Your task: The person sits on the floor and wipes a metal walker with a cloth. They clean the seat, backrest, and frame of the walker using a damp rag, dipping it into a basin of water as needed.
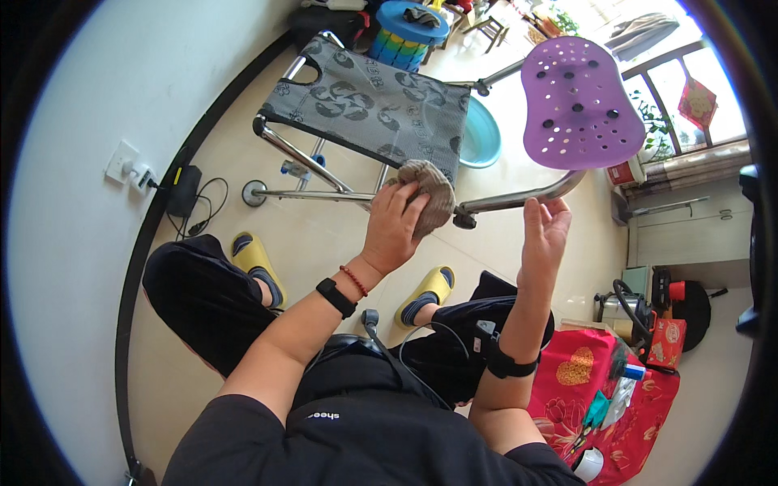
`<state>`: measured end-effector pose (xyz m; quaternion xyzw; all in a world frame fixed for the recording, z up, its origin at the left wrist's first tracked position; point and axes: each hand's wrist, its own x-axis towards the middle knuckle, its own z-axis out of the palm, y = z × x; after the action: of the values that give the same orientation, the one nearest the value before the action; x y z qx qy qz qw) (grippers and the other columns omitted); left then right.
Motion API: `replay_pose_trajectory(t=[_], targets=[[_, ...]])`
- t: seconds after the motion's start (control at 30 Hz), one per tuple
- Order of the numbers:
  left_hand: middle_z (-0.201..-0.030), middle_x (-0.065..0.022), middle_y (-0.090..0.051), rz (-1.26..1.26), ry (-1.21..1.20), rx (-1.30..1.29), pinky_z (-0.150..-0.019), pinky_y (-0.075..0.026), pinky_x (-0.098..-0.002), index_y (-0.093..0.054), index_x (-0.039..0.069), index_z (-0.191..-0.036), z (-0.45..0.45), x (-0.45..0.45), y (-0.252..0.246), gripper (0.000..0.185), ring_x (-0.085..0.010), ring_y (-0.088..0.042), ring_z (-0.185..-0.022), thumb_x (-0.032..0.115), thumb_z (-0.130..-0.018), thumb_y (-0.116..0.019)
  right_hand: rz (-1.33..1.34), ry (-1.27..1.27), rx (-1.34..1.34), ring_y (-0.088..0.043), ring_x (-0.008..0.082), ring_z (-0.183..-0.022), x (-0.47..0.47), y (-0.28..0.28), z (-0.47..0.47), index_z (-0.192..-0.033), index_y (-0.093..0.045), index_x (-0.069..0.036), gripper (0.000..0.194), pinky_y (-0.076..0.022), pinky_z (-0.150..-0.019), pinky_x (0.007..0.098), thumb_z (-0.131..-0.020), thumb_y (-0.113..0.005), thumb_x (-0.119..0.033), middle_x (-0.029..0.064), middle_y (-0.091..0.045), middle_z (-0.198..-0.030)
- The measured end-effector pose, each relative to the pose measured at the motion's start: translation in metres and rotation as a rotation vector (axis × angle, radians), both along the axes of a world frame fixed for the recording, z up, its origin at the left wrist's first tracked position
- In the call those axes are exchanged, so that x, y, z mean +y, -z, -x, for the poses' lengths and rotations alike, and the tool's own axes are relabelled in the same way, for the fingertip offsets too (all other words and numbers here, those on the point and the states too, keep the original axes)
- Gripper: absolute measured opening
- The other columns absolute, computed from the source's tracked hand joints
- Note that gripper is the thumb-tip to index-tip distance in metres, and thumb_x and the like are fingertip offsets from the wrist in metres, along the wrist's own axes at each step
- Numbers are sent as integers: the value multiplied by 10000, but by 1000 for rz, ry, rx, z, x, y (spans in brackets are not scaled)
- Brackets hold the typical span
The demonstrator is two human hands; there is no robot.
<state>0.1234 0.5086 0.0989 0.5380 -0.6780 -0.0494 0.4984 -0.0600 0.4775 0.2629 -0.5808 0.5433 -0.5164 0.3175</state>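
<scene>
My left hand point(398, 219) holds a crumpled brown cloth point(434, 200) against the near corner of a grey patterned mesh panel point(371, 103). The panel is stretched on the shiny metal tube frame point(304, 158) of a folding chair. My right hand point(547, 231) is at the underside of a bent metal tube point(510, 199), with its thumb and fingertips by the lower edge; whether they grip it is unclear. Above this tube sits a purple perforated plastic pad point(577, 143) with black fasteners. A black joint knob point(465, 220) lies between the cloth and my right hand.
A light blue basin point(483, 136) stands on the floor behind the chair. By the left wall lies a black power adapter point(183, 191) with loose cable. A blue-topped round stool point(401, 27) stands farther back. At right, a red floral cloth point(644, 413) carries several small items.
</scene>
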Motion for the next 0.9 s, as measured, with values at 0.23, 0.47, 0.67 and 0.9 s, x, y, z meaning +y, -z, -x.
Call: replay_pose_trajectory(t=[0.23, 0.47, 0.67, 0.9], targets=[[-1267, -153, -509, 1, 11, -69, -1006, -387, -485, -511, 92, -1294, -13, -1, -3, 754, -363, -503, -1148, 186, -616, -828, -80, -282, -440, -542, 148, -735, -39, 31, -19, -931, -514, -83, 176, -509, -827, 373, -1021, -560, -227, 11, -517, -759], [-1146, -128, -565, -110, -32, -51, -895, -455, -446, -563, 89, -1203, -8, -14, -8, 621, -336, -562, -1031, 244, -652, -804, -88, -275, -497, -454, 116, -637, -43, 35, -23, -823, -492, -118, 234, -486, -708, 337, -1019, -564, -225, -29, -412, -650], [-1019, -78, -535, -32, -166, -289, -803, -454, -445, -571, 159, -1123, 1, -27, 3, 517, -296, -558, -925, 193, -652, -782, -75, -193, -550, -439, 114, -582, -45, 34, -30, -824, -502, -102, 223, -465, -638, 316, -1011, -575, -198, -16, -413, -610], [-1058, -67, -547, -95, -219, -229, -837, -443, -436, -561, 121, -1086, -58, -21, 63, 396, -305, -542, -973, 50, -714, -677, -48, -80, -539, -441, 123, -537, -51, 33, -31, -823, -491, -84, 234, -455, -588, 320, -1006, -584, -197, -9, -407, -579]])
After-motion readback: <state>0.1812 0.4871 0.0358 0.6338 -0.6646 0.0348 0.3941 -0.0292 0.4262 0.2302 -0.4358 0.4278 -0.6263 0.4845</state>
